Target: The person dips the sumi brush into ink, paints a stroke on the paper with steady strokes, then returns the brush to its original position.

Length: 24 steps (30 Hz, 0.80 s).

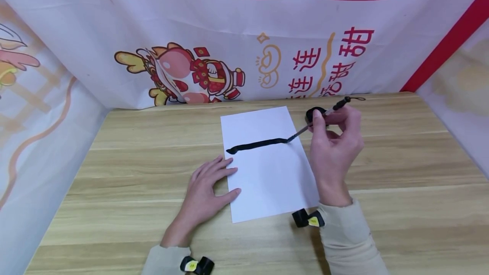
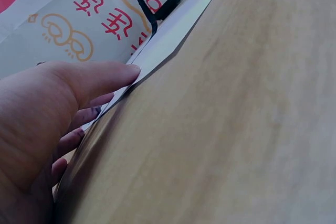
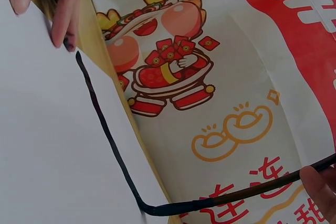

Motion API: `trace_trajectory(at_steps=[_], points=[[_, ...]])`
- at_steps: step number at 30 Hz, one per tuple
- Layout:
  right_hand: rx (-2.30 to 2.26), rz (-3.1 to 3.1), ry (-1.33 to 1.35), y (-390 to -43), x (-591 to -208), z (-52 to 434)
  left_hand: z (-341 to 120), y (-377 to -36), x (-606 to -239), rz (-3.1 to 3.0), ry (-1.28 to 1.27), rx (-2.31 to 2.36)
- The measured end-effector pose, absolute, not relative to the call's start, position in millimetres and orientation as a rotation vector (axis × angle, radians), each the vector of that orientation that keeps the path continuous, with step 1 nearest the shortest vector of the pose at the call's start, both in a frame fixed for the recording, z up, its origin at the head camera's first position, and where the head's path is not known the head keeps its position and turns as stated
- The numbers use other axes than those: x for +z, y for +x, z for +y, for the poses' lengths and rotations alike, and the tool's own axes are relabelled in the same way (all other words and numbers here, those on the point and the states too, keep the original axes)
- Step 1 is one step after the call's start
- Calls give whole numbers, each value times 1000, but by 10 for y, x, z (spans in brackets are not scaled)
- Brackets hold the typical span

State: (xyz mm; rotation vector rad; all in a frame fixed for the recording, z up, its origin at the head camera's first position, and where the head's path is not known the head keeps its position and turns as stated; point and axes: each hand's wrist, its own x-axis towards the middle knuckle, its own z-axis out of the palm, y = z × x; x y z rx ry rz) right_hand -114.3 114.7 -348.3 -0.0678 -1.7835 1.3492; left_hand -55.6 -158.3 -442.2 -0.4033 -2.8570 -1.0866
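Note:
A white sheet of paper (image 1: 267, 181) lies on the wooden table, with a long black ink stroke (image 1: 257, 144) running across its upper half. My right hand (image 1: 336, 147) pinches a dark-handled writing brush (image 1: 299, 132) above the sheet's right edge. The dark, bent tip of the brush (image 3: 184, 207) touches the paper at the stroke's right end. Spread out at the sheet's left edge, my left hand (image 1: 208, 188) rests fingertips on the paper and table. Dark smudges mark some left fingertips (image 3: 67, 43). Behind the right hand sits a small round black object (image 1: 315, 114), partly hidden.
The wooden table (image 1: 126, 173) extends on both sides of the paper. A printed white and red cloth (image 1: 229, 20) hangs along its back edge, with more cloth at the left and right. Each wrist wears a small black camera (image 1: 302, 217).

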Motion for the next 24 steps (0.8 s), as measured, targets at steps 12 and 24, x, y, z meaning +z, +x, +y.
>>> trace_trajectory(at_steps=[12,24], points=[[1355,-1770,-82,-1138,-3461,1169,-1585,-562,-4422,-2849,-414,-1092],[1345,-1770,-84,-1130,-3451,1195,-1579,-555,-4415,-2853,-403,-1089]])
